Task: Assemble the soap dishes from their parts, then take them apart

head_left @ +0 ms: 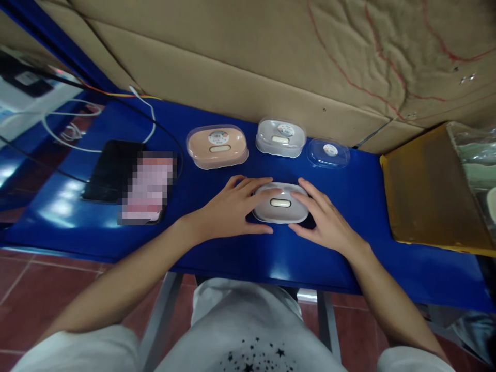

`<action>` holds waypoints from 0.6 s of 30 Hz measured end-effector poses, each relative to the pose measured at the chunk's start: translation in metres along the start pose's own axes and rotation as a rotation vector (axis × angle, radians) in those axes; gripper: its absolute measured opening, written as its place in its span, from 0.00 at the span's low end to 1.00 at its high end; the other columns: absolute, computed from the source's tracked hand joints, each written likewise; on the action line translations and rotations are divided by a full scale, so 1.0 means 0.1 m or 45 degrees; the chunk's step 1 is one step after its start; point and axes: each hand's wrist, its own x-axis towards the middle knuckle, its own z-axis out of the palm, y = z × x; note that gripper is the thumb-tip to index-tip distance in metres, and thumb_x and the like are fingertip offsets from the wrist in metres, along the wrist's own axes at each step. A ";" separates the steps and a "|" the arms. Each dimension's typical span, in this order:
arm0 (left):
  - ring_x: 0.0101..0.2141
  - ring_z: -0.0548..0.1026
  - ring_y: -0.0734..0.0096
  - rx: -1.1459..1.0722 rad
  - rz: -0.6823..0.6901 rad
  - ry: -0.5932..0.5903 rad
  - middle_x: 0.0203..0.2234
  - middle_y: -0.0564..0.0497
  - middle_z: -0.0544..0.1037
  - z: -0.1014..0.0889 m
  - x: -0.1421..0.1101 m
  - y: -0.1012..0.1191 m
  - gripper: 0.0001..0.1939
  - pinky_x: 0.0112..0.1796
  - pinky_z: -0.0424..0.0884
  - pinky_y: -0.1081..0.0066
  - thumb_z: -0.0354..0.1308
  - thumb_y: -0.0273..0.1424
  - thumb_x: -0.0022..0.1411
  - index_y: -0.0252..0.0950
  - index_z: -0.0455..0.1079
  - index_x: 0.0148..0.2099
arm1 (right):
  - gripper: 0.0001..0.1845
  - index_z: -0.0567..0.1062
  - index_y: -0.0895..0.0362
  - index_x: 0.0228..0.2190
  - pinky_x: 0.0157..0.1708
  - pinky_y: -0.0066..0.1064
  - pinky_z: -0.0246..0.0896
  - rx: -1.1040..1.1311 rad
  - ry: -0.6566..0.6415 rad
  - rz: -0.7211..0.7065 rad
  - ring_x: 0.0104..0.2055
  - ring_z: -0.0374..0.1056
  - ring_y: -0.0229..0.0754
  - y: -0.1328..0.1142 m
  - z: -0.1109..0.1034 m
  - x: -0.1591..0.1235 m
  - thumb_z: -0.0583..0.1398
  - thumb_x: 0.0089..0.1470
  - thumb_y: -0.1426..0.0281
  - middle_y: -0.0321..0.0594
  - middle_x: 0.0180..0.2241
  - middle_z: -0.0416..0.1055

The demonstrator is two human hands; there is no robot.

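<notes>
A pale grey oval soap box [263, 212] with a cream pill-shaped piece in its top lies on the blue table in front of me. My left hand [242, 204] is at its left side, fingers spread, the index finger over the top and the thumb along the front edge. From the other side, my right hand [320, 214] reaches round the right end, fingers apart, one fingertip over the top. Whether the thumbs touch the box I cannot tell. Behind it stand a peach box [197, 147] and another grey box [281, 150], both under clear covers with round labels.
A loose clear lid [320, 157] lies at the back right. Farther right stands an open cardboard carton [430, 191] with plastic-wrapped pieces. On the left lie a dark phone or tablet [108, 170], a phone with a blurred screen [149, 183] and cables. Cardboard [232, 67] walls the back.
</notes>
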 end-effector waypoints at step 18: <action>0.65 0.71 0.46 -0.077 -0.030 0.030 0.69 0.39 0.70 0.00 0.03 -0.02 0.36 0.66 0.59 0.44 0.68 0.46 0.69 0.42 0.63 0.72 | 0.31 0.71 0.46 0.64 0.66 0.65 0.53 -0.391 0.185 0.383 0.67 0.66 0.65 1.05 -0.39 0.06 0.59 0.67 0.48 0.52 0.65 0.71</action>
